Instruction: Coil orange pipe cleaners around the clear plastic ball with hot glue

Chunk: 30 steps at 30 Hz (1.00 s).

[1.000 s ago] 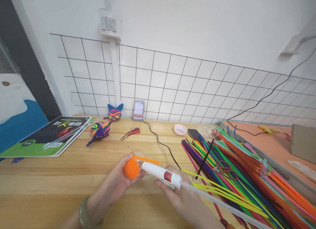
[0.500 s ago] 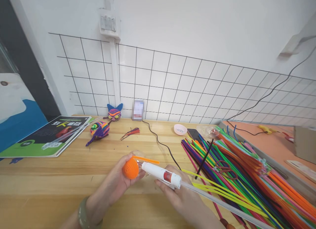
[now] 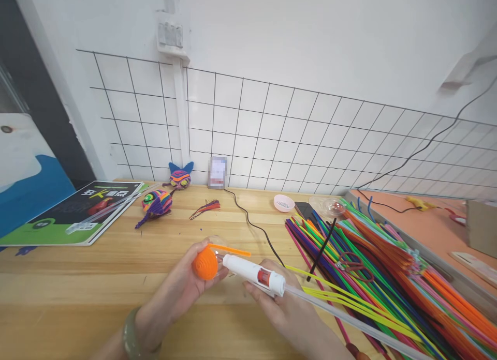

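In my left hand is a ball wound in coils of orange pipe cleaner, its fingers curled round it. A loose orange pipe-cleaner end sticks out from the ball to the right. A bit of clear plastic seems to show behind the ball. My right hand grips a white hot glue gun, with a long clear glue stick coming out of its back. The gun's nozzle points left, close against the ball's right side; whether they touch I cannot tell.
Bundles of coloured pipe cleaners spread over the right, with scissors on top. Behind them are a pink bowl and a dark phone. Two striped figures and a magazine lie at left. A black cord crosses the table.
Both hands, the orange ball and the glue gun stay almost in place. Only a very slight shift of the whole view shows.
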Each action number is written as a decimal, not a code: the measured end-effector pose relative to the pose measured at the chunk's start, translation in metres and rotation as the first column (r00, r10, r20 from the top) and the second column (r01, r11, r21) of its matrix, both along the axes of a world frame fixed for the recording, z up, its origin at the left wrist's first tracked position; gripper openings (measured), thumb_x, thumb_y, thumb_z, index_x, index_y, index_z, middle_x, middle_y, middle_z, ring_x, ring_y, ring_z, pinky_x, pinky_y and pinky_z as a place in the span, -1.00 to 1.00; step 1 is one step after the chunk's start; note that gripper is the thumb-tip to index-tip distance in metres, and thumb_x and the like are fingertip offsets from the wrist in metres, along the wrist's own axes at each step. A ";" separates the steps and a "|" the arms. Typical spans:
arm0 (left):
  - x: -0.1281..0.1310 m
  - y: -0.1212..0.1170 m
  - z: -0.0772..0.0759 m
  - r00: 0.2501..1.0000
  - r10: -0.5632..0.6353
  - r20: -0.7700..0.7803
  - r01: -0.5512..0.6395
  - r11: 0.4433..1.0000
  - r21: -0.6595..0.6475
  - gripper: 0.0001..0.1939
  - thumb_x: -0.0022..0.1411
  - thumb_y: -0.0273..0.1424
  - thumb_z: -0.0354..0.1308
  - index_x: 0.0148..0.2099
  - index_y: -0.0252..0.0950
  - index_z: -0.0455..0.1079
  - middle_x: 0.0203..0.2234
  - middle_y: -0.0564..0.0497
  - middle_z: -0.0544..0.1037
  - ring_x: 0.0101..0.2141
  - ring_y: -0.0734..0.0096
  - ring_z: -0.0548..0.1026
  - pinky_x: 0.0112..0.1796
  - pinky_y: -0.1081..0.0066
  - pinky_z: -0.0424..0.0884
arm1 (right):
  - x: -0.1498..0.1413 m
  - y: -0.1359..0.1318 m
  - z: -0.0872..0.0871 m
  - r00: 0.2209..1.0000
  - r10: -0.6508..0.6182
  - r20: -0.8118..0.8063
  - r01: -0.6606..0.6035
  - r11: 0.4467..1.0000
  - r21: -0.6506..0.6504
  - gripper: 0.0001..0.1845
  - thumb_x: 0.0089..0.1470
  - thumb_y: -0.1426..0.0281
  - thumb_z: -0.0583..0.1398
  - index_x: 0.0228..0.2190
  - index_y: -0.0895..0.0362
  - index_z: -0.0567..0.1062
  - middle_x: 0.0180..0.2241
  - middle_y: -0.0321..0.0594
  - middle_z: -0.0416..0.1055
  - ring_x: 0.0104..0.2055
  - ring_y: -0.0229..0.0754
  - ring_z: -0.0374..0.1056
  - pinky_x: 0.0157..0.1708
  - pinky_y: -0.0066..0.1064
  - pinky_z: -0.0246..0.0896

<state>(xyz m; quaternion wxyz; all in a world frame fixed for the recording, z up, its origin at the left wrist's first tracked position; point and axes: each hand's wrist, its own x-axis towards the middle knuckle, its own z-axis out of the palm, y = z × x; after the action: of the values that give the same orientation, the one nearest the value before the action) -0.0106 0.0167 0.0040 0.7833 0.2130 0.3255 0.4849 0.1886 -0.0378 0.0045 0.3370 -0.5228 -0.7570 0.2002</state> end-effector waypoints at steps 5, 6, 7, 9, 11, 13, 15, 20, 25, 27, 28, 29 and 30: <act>-0.001 0.001 0.000 1.000 0.013 -0.009 -0.013 1.000 -0.015 -0.83 0.26 -0.43 0.08 -0.31 -0.27 0.50 -0.40 0.00 0.62 -0.38 0.38 0.55 -0.30 0.29 0.56 | 0.000 -0.001 0.002 1.000 0.001 0.009 -0.001 1.000 0.025 -0.79 0.21 0.29 0.08 -0.46 0.05 0.26 -0.48 -0.34 0.29 -0.44 -0.21 0.29 -0.47 -0.45 0.20; -0.001 0.001 0.000 1.000 0.014 -0.008 -0.014 1.000 -0.015 -0.83 0.26 -0.43 0.08 -0.31 -0.27 0.50 -0.40 0.00 0.62 -0.39 0.38 0.55 -0.29 0.29 0.56 | 0.000 -0.001 0.002 1.000 0.001 0.004 -0.001 0.999 0.032 -0.79 0.21 0.29 0.08 -0.46 0.05 0.26 -0.48 -0.34 0.29 -0.45 -0.21 0.28 -0.47 -0.45 0.20; -0.001 0.001 0.000 1.000 0.014 -0.005 -0.014 1.000 -0.015 -0.83 0.26 -0.43 0.08 -0.31 -0.27 0.50 -0.40 -0.01 0.61 -0.39 0.38 0.55 -0.29 0.29 0.56 | -0.001 -0.001 0.002 1.000 0.001 -0.001 -0.001 0.999 0.036 -0.79 0.21 0.29 0.08 -0.46 0.05 0.26 -0.48 -0.34 0.29 -0.45 -0.22 0.29 -0.47 -0.45 0.20; 0.000 0.001 0.000 1.000 0.016 0.002 -0.015 1.000 -0.013 -0.83 0.26 -0.44 0.08 -0.32 -0.27 0.51 -0.40 -0.01 0.62 -0.38 0.37 0.55 -0.29 0.28 0.57 | -0.001 -0.001 0.001 1.000 0.001 -0.004 -0.001 0.999 0.036 -0.79 0.21 0.29 0.08 -0.46 0.05 0.26 -0.48 -0.33 0.30 -0.45 -0.22 0.29 -0.47 -0.46 0.20; 0.000 0.002 -0.001 1.000 0.018 0.007 -0.018 1.000 -0.011 -0.82 0.26 -0.44 0.08 -0.32 -0.26 0.51 -0.40 0.00 0.62 -0.38 0.37 0.56 -0.29 0.27 0.57 | -0.001 -0.001 0.001 1.000 -0.002 0.005 0.002 0.999 0.033 -0.79 0.22 0.29 0.08 -0.46 0.05 0.27 -0.48 -0.34 0.30 -0.45 -0.22 0.29 -0.46 -0.45 0.20; 0.000 0.002 -0.002 1.000 0.016 0.015 -0.016 1.000 -0.009 -0.83 0.26 -0.44 0.07 -0.30 -0.26 0.50 -0.39 -0.01 0.62 -0.37 0.37 0.56 -0.30 0.27 0.57 | 0.000 -0.002 0.002 1.000 -0.007 0.017 0.007 1.000 0.030 -0.79 0.21 0.29 0.08 -0.46 0.05 0.27 -0.48 -0.34 0.30 -0.45 -0.22 0.29 -0.46 -0.45 0.19; -0.001 0.002 -0.003 1.000 0.015 0.023 -0.014 1.000 -0.008 -0.83 0.27 -0.42 0.07 -0.29 -0.27 0.50 -0.40 -0.02 0.63 -0.38 0.38 0.56 -0.31 0.29 0.57 | 0.000 -0.002 0.002 1.000 -0.012 0.017 0.011 0.999 0.030 -0.79 0.21 0.29 0.09 -0.47 0.05 0.27 -0.48 -0.34 0.31 -0.45 -0.22 0.29 -0.47 -0.45 0.19; -0.002 0.003 -0.002 0.999 0.037 0.009 -0.037 0.999 -0.027 -0.85 0.26 -0.43 0.07 -0.19 -0.29 0.46 -0.40 -0.07 0.63 -0.41 0.35 0.58 -0.30 0.26 0.58 | -0.002 0.001 0.000 0.995 -0.031 -0.094 0.029 0.999 -0.024 -0.82 0.16 0.27 0.14 -0.46 0.06 0.33 -0.47 -0.31 0.36 -0.42 -0.18 0.33 -0.44 -0.43 0.25; -0.003 0.007 -0.003 0.992 0.124 -0.030 -0.124 0.992 -0.015 -0.84 0.26 -0.43 0.05 -0.11 -0.29 0.34 -0.44 -0.09 0.62 -0.44 0.29 0.60 -0.26 0.19 0.56 | -0.002 0.009 0.000 0.905 -0.075 -0.419 -0.009 0.981 -0.195 -0.67 0.06 0.08 0.19 -0.38 0.11 0.42 -0.50 -0.28 0.40 -0.49 -0.21 0.33 -0.48 -0.42 0.30; -0.006 0.010 -0.004 0.992 0.123 -0.038 -0.124 0.992 -0.006 -0.86 0.26 -0.41 0.05 -0.12 -0.28 0.31 -0.46 -0.10 0.61 -0.41 0.24 0.62 -0.23 0.18 0.55 | 0.003 0.012 0.001 0.884 -0.075 -0.461 -0.071 0.954 -0.291 -0.55 0.02 -0.03 0.18 -0.45 0.14 0.41 -0.68 -0.39 0.26 -0.66 -0.31 0.17 -0.63 -0.48 0.17; -0.007 0.011 -0.005 0.990 0.126 -0.055 -0.127 0.992 -0.007 -0.86 0.27 -0.39 0.04 -0.12 -0.28 0.30 -0.46 -0.11 0.61 -0.39 0.21 0.63 -0.24 0.17 0.55 | 0.006 0.013 0.001 0.881 -0.059 -0.469 -0.115 0.936 -0.333 -0.50 0.01 -0.08 0.17 -0.48 0.15 0.41 -0.74 -0.44 0.18 -0.71 -0.35 0.09 -0.68 -0.50 0.09; -0.008 0.013 -0.006 0.991 0.117 -0.057 -0.118 0.993 -0.001 -0.85 0.27 -0.38 0.04 -0.11 -0.28 0.29 -0.45 -0.12 0.61 -0.36 0.17 0.63 -0.21 0.15 0.54 | 0.010 0.015 0.002 0.881 -0.032 -0.472 -0.167 0.913 -0.373 -0.46 0.01 -0.10 0.16 -0.50 0.16 0.42 -0.77 -0.47 0.13 -0.74 -0.38 0.04 -0.70 -0.52 0.04; -0.009 0.014 -0.007 0.992 0.115 -0.061 -0.115 0.993 0.000 -0.84 0.26 -0.37 0.04 -0.11 -0.28 0.28 -0.45 -0.13 0.61 -0.33 0.13 0.64 -0.19 0.13 0.53 | 0.013 0.016 0.002 0.881 -0.005 -0.474 -0.213 0.889 -0.405 -0.44 0.00 -0.11 0.16 -0.50 0.17 0.44 -0.78 -0.47 0.13 -0.74 -0.39 0.02 -0.71 -0.54 0.01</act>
<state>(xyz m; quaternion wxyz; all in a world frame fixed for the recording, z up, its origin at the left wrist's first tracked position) -0.0200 0.0308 -0.0029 0.7441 0.2074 0.3619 0.5218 0.2016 -0.0220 0.0065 0.3668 -0.4803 -0.6162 0.5051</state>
